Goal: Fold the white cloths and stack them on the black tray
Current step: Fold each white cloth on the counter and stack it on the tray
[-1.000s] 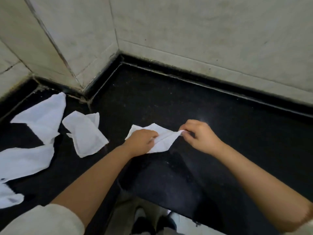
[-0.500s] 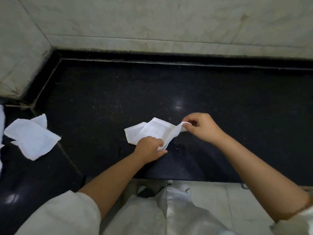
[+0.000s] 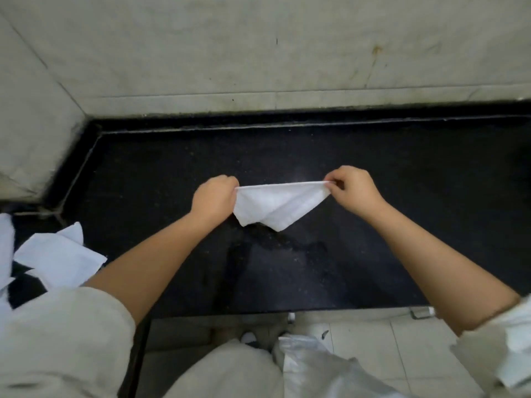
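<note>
white cloth (image 3: 277, 203) stretched btwn hands | L hand (image 3: 214, 198) + R hand (image 3: 352, 191) pinch top corners

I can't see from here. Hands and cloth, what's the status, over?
Left hand and right hand each pinch a corner. White cloth stretched between them above black counter. Nothing in the way.

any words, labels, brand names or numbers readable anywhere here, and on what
None: no readable text shows in the head view.
The white cloth pinched between the left hand and the right hand is plain.
The loose cloths at the left are blank.
The black counter and the wall tiles bear only stains and specks.
</note>
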The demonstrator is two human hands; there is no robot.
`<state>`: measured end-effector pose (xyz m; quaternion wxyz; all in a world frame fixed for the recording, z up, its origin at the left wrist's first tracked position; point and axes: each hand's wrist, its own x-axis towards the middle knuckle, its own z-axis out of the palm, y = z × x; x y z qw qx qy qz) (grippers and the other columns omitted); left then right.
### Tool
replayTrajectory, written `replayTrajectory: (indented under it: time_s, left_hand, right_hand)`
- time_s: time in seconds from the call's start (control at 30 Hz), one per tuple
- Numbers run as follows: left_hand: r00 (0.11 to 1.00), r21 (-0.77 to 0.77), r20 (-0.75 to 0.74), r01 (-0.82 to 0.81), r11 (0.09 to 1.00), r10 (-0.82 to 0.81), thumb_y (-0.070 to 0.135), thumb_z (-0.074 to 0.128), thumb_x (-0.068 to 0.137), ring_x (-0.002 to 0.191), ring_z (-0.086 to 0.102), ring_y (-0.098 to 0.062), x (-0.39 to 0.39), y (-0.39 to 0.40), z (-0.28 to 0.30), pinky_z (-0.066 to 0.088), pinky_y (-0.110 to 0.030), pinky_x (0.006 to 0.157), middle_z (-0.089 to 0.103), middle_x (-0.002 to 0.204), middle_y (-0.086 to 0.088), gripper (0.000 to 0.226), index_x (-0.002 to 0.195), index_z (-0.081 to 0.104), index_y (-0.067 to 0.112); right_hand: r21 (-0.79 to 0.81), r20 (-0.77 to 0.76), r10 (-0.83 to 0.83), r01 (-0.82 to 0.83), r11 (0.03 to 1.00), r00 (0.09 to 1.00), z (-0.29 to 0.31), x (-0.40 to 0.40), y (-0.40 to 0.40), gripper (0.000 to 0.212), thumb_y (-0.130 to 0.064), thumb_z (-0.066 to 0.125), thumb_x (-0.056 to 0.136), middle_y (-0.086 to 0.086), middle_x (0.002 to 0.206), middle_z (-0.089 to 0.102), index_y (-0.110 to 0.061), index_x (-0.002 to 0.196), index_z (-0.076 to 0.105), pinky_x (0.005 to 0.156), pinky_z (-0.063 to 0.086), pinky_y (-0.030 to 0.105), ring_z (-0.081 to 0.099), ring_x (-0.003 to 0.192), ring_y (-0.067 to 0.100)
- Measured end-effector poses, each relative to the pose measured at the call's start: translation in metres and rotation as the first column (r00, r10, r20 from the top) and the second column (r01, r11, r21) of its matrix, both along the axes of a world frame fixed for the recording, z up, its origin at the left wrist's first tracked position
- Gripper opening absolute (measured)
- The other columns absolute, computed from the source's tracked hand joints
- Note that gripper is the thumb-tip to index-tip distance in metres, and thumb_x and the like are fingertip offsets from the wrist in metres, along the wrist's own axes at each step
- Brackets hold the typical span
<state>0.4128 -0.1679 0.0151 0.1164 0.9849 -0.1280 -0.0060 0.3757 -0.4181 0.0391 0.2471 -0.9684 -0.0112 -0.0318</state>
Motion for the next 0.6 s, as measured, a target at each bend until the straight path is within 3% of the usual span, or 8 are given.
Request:
replayTrajectory:
  time_s: [0.17,0.23,0.3,0.37,0.47,0.6]
  left_hand:
    - [0.969,-0.186,0.243,0.006,0.983,0.040,0.012,0.045,0.095,0.103,0.054,-0.031,0.021,0.014,0.060,0.041,-0.038,0.084,0.061,0.106,-0.017,0.023,0.106,0.062,0.000]
    - [0.966,-0.206,0.257,0.039,0.978,0.016,0.010,0.048,0.094,0.099,0.056,-0.031,0.013,0.025,0.062,0.042,-0.037,0.082,0.062,0.102,-0.017,0.021,0.103,0.063,-0.001]
    - [0.980,-0.173,0.189,0.101,0.980,-0.068,0.009,0.050,0.093,0.094,0.057,-0.030,0.000,0.038,0.051,0.042,-0.036,0.080,0.062,0.099,-0.016,0.018,0.100,0.064,0.000]
    - [0.986,-0.097,-0.023,0.163,0.982,-0.166,0.011,0.050,0.093,0.097,0.057,-0.026,-0.017,0.050,0.031,0.041,-0.031,0.082,0.062,0.102,-0.013,0.018,0.102,0.064,0.003]
    - [0.888,-0.023,-0.393,0.249,0.968,-0.238,0.014,0.051,0.093,0.102,0.057,-0.022,-0.043,0.061,-0.004,0.037,-0.022,0.080,0.063,0.108,-0.008,0.019,0.104,0.065,0.006]
    - [0.725,-0.026,-0.659,0.243,0.970,-0.200,0.016,0.052,0.093,0.107,0.057,-0.017,-0.070,0.064,-0.038,0.041,-0.021,0.088,0.063,0.118,-0.006,0.025,0.116,0.062,0.009]
  right_hand:
    - [0.051,0.330,-0.083,0.070,0.996,0.940,0.036,0.019,0.015,0.017,-0.002,0.056,0.085,0.023,0.095,0.067,0.004,0.093,0.069,0.083,0.044,0.036,0.060,0.094,0.036]
    - [0.039,0.354,-0.022,0.008,0.999,0.935,0.035,0.011,0.020,0.017,-0.003,0.055,0.082,0.023,0.090,0.069,0.006,0.088,0.069,0.080,0.045,0.035,0.062,0.088,0.036]
    - [0.008,0.220,0.103,-0.107,0.994,0.970,0.023,-0.001,0.017,0.017,-0.005,0.056,0.082,0.023,0.086,0.069,0.006,0.086,0.069,0.074,0.042,0.030,0.063,0.082,0.034]
    - [0.036,-0.047,0.228,-0.227,0.973,0.973,0.006,-0.021,0.015,0.011,-0.003,0.059,0.085,0.019,0.084,0.068,0.001,0.086,0.069,0.068,0.035,0.020,0.060,0.077,0.027]
    - [0.056,-0.378,0.325,-0.328,0.943,0.867,-0.027,-0.047,0.019,0.011,-0.006,0.058,0.087,0.008,0.078,0.061,-0.007,0.087,0.069,0.058,0.030,0.017,0.052,0.074,0.016]
    - [0.085,-0.645,0.318,-0.349,0.933,0.695,-0.060,-0.064,0.026,0.017,-0.011,0.055,0.089,-0.002,0.090,0.060,-0.006,0.100,0.068,0.072,0.038,0.016,0.053,0.084,0.010]
